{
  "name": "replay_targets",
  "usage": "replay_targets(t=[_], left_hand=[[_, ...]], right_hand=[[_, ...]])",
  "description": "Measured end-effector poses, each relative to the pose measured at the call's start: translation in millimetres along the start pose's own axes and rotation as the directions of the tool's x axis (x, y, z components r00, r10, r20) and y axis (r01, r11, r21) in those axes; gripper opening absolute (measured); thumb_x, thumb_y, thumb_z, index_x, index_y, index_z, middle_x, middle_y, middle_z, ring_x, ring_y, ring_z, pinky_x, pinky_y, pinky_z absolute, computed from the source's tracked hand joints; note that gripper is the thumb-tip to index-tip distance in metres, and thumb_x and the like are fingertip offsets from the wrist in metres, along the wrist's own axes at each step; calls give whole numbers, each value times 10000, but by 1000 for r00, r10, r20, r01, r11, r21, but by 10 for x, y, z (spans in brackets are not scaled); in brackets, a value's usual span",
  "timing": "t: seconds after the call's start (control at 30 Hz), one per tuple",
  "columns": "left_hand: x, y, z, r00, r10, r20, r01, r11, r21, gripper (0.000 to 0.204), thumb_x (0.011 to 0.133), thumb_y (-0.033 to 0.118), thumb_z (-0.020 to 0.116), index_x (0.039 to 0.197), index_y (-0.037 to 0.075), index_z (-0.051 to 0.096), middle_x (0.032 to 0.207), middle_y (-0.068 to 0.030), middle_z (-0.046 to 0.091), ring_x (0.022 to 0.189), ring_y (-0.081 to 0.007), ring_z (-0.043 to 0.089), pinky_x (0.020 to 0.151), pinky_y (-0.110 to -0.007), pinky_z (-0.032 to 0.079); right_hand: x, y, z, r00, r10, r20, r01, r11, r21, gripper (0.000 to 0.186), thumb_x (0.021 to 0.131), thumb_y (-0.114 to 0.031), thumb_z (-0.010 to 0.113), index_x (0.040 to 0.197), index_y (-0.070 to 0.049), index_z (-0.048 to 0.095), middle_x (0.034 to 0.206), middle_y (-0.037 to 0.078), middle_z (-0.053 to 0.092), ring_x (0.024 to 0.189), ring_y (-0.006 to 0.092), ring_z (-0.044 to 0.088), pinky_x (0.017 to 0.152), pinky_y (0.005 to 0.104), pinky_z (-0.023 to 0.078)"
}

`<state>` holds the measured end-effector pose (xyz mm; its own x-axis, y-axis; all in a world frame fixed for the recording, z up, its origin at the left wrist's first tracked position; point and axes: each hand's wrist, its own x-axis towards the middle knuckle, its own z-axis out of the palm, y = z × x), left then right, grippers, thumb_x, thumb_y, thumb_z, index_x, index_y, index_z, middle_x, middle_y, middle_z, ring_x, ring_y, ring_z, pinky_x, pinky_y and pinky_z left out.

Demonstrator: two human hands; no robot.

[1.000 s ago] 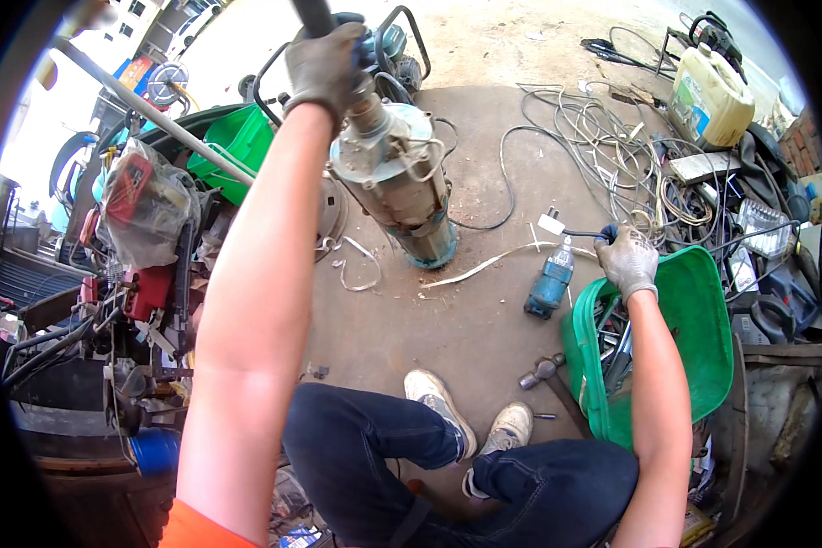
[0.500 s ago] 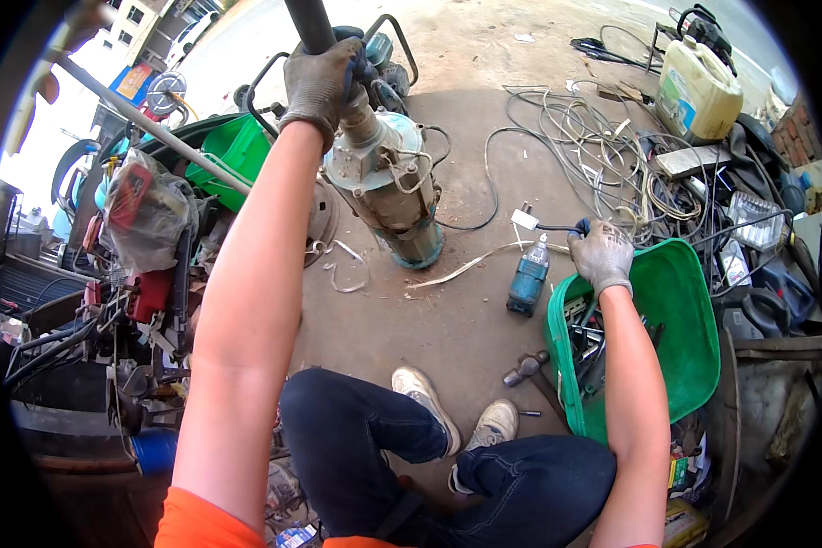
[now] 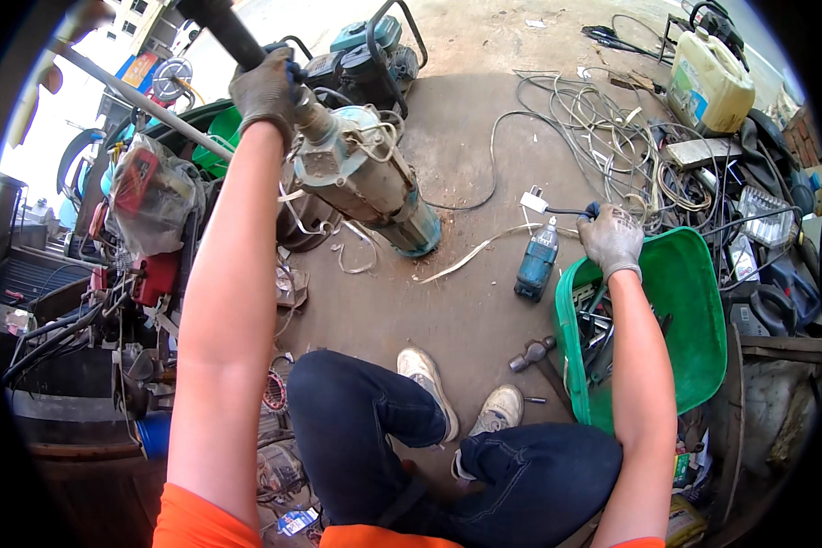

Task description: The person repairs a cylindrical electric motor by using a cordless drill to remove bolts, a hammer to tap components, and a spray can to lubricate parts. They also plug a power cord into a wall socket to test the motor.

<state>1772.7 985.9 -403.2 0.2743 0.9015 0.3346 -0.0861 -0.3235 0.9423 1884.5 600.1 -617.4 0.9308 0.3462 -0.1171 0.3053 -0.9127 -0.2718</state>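
My left hand (image 3: pixel 265 91) wears a grey-brown work glove and is closed around the dark pipe (image 3: pixel 221 32) at the top of a motor-like submersible pump (image 3: pixel 361 173). The pump's worn, pale-green body tilts to the upper left, its teal lower end resting on the ground. Over the rim of a green plastic bin (image 3: pixel 694 320), my gloved right hand (image 3: pixel 610 239) is closed on a short dark cable (image 3: pixel 571 212). A white plug (image 3: pixel 534 200) shows at the cable's other end. Beside it is a teal power tool (image 3: pixel 538 260) with a grey nose.
A hammer (image 3: pixel 532 354) lies against the bin, which holds loose hand tools (image 3: pixel 598 333). Tangled cables (image 3: pixel 603 155) spread at the right, near a cream jerrycan (image 3: pixel 711 82). A framed engine machine (image 3: pixel 365 59) stands behind the pump. Cluttered scrap (image 3: pixel 151 201) fills the left side.
My left hand has moved left with the pipe, and the pump leans further to the upper left. My right hand still holds the cable, almost in place.
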Motion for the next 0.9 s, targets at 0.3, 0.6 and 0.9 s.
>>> replay_targets(t=[0.3, 0.6, 0.9], left_hand=[[207, -190, -454, 889, 437, 134, -457, 843, 283, 139, 815, 93, 720, 905, -4, 678, 701, -72, 642, 554, -156, 616, 497, -280, 496], [588, -431, -451, 981, 191, 41, -186, 978, -96, 244, 789, 104, 777, 955, -31, 661, 763, -107, 670, 590, -190, 665, 513, -283, 530], [246, -333, -290, 947, 322, -16, -317, 938, 140, 218, 787, 236, 669, 852, 28, 654, 653, -46, 618, 567, -146, 586, 560, -329, 477]], right_hand=[[44, -1, -6, 998, 66, 15, -65, 996, -62, 373, 824, -417, 610, 1044, -140, 727, 1085, 138, 708, 1027, 299, 671, 900, 414, 515], [54, -13, 0, 993, 111, 39, -106, 987, -118, 389, 813, -432, 596, 1052, -152, 722, 1057, 146, 713, 1010, 308, 674, 892, 420, 511], [37, -78, -55, 991, 116, 61, -107, 985, -133, 372, 793, -433, 615, 1038, -175, 724, 1017, 133, 722, 978, 307, 681, 865, 422, 517]])
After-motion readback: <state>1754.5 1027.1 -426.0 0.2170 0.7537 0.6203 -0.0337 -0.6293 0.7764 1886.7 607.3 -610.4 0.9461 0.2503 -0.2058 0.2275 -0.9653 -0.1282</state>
